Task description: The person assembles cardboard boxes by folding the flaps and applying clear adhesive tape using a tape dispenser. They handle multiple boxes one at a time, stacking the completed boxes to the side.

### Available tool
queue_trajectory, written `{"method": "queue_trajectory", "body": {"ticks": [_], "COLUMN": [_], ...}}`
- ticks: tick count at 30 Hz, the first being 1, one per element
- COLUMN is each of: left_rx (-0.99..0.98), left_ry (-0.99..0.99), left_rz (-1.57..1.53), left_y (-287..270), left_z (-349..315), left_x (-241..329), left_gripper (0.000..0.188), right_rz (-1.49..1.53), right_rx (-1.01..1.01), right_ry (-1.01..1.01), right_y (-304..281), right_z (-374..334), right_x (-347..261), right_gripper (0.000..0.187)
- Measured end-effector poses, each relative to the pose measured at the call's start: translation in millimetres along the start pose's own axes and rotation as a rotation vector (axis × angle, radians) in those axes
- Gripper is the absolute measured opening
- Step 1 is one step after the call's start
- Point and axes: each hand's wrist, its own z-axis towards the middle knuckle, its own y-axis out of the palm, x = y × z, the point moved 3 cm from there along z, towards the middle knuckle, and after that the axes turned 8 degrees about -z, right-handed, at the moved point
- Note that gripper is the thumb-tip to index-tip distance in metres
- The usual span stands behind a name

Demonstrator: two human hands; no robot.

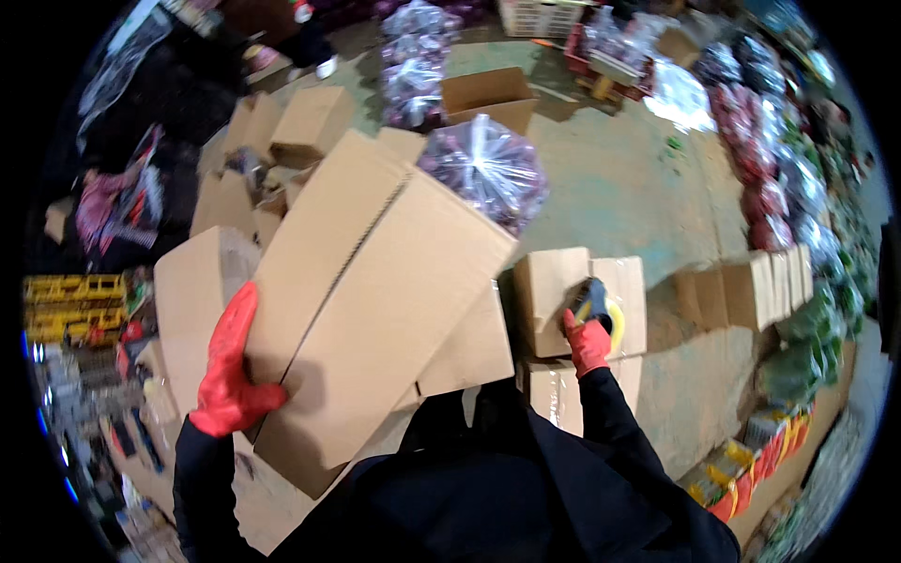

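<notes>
A large cardboard box [394,272] with a dark, jagged line down its face is tilted in front of me. My left hand [230,380], in a red glove, grips its lower left edge, thumb on the face and fingers along the side. To the right, my right hand [588,343], also red-gloved, is closed round a tape dispenser [591,298] with a yellowish roll. The dispenser is over a closed carton [549,296], whose top has strips of clear tape; whether they touch, I cannot tell. Another taped carton [554,394] sits below that one.
Clear bags of purple produce [483,174] stand beyond the tilted box. Open cartons [314,122] crowd the left, with a person [103,202] farther out. An open box [751,291] lies at right, near bagged greens [807,347]. Yellow crates [75,300] are stacked at far left.
</notes>
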Motion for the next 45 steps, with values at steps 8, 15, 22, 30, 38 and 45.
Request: {"method": "queue_trajectory", "body": {"ticks": [8,15,22,30,38,45], "left_rx": [-0.017,0.055,0.200,0.363,0.218,-0.139], "left_ry": [-0.014,-0.092,0.232,0.293,0.344,-0.059], "left_rz": [-0.039,0.014,0.101,0.051,-0.645,-1.359], "left_y": [3.8,11.3,30.7,44.1,16.1,-26.2], "left_z": [15.9,13.3,17.3,17.3,20.9,64.4], "left_x": [11.6,19.7,13.9,9.0,-10.5,-4.3], "left_gripper": [0.103,0.095,0.081,0.078,0.065,0.071], "right_rz": [0.079,1.446,1.714,1.655,1.575,1.570], "right_rx": [0.015,-0.188,-0.263,-0.715,-0.864,-0.725], "right_ry": [-0.034,-0.124,-0.685,-0.472,-0.592,-0.620], "right_y": [10.6,-175.6,-398.9,-392.3,-381.9,-380.9], "right_z": [3.7,-8.6,-138.2,-196.5,-191.7,-189.1], "right_x": [16.0,11.9,-88.7,-201.1,-205.9,-199.3], "right_gripper": [0.062,0.039,0.067,0.058,0.051,0.057]}}
